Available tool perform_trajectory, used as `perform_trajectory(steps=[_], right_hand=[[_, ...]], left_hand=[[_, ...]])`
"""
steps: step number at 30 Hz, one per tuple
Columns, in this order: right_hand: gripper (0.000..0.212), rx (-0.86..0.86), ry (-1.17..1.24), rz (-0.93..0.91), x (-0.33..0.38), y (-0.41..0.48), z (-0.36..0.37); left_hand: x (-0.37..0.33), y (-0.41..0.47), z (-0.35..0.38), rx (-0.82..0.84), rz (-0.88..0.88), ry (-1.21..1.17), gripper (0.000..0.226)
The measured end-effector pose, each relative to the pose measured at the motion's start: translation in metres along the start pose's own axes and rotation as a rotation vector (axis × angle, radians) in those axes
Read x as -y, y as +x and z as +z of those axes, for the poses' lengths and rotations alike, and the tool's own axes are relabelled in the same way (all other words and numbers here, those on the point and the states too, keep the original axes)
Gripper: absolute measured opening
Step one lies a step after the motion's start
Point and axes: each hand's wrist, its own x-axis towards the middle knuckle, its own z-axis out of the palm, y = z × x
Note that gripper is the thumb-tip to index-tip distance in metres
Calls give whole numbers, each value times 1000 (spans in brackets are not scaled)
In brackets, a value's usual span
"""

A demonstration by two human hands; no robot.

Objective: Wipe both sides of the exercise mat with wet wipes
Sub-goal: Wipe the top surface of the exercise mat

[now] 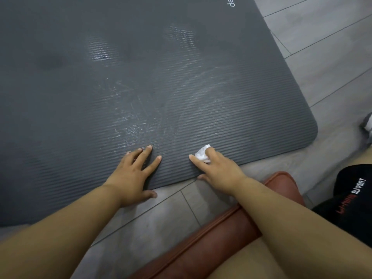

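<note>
Grey wood-grain plank floor with thin dark seams running diagonally, evenly lit with a faint sheen. A reddish-brown leather-like padded seat with piped edges lies at lower right. A grey-and-white object, cut off, sits at the right edge.

**What the Frame Kept Back**

The exercise mat ran past the top and left edges, its white lettering cut short. The right grip covered most of the wet wipe. A grey-white object at the right edge was too cropped to identify. Red lettering on the black garment was blurred.
</note>
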Motion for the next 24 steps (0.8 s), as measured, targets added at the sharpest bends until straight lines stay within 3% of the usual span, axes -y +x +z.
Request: perform_trajectory(steps=[3, 7, 14, 24], right_hand=[[42, -178, -259, -170, -4, 3, 5], [32, -309, -353, -200, -3, 5, -7], [51, -400, -253, -49, 0, 0, -59], [33, -681, -97, -77, 36, -10, -156]], left_hand=[[0, -6, 1, 32, 1, 71, 92], [16, -17, -16, 118, 63, 186, 91], [34, -40, -91, 130, 19, 100, 80], [61, -115, -226, -88, -83, 451, 74]])
